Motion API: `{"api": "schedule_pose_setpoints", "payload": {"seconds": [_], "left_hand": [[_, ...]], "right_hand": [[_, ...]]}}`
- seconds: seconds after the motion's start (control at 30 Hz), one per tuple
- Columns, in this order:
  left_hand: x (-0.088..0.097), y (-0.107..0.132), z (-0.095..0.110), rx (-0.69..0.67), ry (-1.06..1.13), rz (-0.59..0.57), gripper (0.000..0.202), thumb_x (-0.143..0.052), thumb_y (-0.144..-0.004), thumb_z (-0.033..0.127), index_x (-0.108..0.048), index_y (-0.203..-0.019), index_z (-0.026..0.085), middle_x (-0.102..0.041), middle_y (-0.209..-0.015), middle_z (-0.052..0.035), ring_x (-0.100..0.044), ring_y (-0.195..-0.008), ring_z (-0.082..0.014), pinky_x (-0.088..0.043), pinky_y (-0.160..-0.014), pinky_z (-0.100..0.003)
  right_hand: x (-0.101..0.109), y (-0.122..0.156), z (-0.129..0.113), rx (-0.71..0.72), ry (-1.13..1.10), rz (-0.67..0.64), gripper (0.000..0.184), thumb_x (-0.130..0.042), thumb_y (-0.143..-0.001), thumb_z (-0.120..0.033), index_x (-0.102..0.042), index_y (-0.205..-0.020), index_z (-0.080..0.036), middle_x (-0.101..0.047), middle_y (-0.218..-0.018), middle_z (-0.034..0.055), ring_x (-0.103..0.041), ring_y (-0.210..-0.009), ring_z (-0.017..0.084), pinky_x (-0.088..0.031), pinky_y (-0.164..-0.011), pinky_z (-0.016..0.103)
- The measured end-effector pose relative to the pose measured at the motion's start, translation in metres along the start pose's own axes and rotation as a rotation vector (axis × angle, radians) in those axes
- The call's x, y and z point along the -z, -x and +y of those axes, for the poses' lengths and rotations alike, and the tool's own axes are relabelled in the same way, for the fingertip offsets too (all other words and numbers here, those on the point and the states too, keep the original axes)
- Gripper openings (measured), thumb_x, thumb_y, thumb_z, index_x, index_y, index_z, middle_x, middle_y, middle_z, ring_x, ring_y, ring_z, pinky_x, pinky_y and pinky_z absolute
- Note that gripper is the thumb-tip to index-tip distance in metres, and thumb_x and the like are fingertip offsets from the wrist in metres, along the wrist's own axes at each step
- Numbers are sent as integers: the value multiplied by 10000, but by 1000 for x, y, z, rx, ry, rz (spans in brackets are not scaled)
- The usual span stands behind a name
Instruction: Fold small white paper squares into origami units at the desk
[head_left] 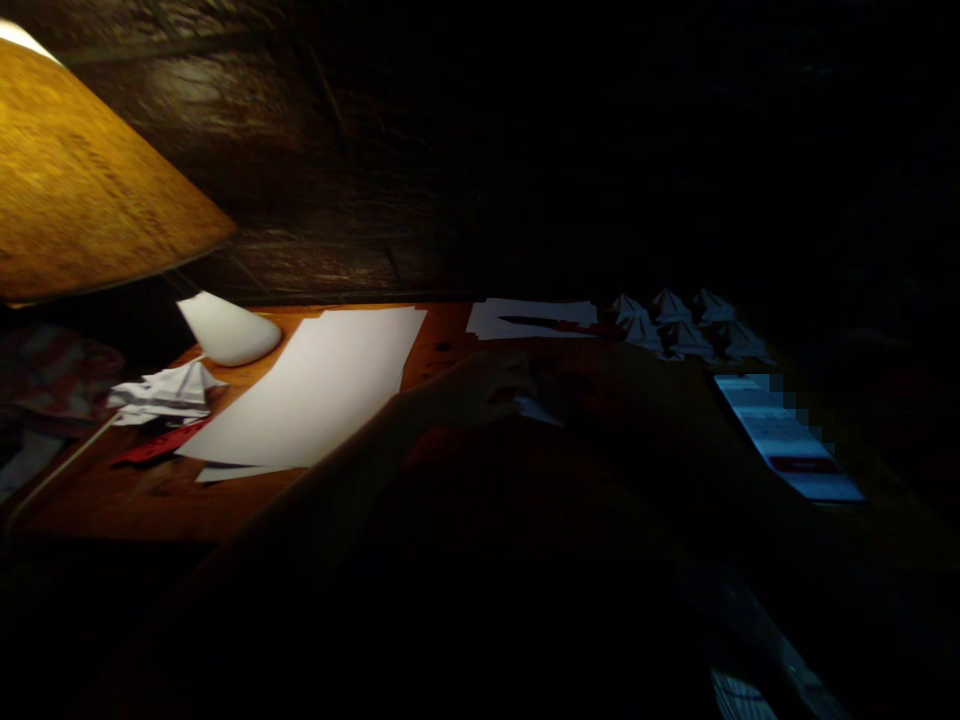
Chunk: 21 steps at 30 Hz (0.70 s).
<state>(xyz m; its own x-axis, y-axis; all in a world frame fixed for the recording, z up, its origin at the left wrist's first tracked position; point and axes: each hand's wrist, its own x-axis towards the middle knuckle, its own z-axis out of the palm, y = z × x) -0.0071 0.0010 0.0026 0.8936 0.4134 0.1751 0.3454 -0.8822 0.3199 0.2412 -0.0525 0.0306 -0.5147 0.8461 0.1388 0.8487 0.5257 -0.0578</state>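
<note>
White paper piece (541, 410): is showing dimly between the two hands, above the surface, its pale edge catching a little light.
Left hand (499, 385): is curling its fingers and gripping the paper piece at the fingertips.
Right hand (589, 380): is sinking into shadow just beside the paper; whether it is gripping or open, I cannot tell.
Wooden surface (142, 505): is glowing orange-brown at the left and fading into darkness at the right.
Large sheets (322, 390): are lying overlapped to the left of the hands, partly covering a red object (161, 443).
Striped folded paper (169, 393): is resting near that red object, below the lamp's white base (229, 328).
Lampshade (97, 180): is shining yellow at the upper left.
Smaller sheets (491, 318): are lying beyond the hands, with a dark blade-like tool (532, 323) resting across them.
Folded paper shapes (682, 338): are standing grouped in two rows at the right.
Phone (784, 435): is lying nearer, its screen giving off bluish light.
</note>
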Motion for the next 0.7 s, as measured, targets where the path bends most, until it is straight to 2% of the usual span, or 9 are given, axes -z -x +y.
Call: {"api": "schedule_pose_setpoints", "payload": {"seconds": [0.23, 0.47, 0.57, 0.7], "left_hand": [[7, 1, -1, 16, 102, -51, 266, -601, -893, 184, -709, -1133, 226, -611, -1160, -74, -604, -1051, -216, -486, -915, -370], [6, 1, -3, 2, 125, -30, 161, -632, -878, 185, -693, -1024, 213, -598, -1135, -65, -600, -1034, -209, -485, -910, -372], [6, 1, -1, 9, 84, -39, 144, -632, -882, 203, -688, -1014, 215, -599, -1142, -66, -602, -1030, -210, -480, -900, -364], [7, 0, 0, 9, 69, -41, 170, -628, -878, 213, -692, -1035, 217, -602, -1150, -70, -603, -1021, -211, -479, -891, -358]], "right_hand": [[-2, -2, 4, 8, -12, -64, 268, -576, -881, -210, -791, -1036, -243, -763, -1087, 51, -677, -938, 232, -467, -758, 338], [-4, -3, 4, 92, 25, -52, 241, -580, -893, -194, -807, -971, -216, -735, -1098, 97, -601, -1105, 280, -479, -896, 396], [-4, -3, 5, 94, 24, -44, 224, -596, -893, -234, -809, -954, -205, -724, -1095, 113, -593, -1095, 296, -490, -868, 408], [-1, 0, 3, 84, -23, -54, 234, -605, -892, -285, -806, -996, -225, -727, -1079, 96, -638, -991, 252, -493, -782, 359]]}}
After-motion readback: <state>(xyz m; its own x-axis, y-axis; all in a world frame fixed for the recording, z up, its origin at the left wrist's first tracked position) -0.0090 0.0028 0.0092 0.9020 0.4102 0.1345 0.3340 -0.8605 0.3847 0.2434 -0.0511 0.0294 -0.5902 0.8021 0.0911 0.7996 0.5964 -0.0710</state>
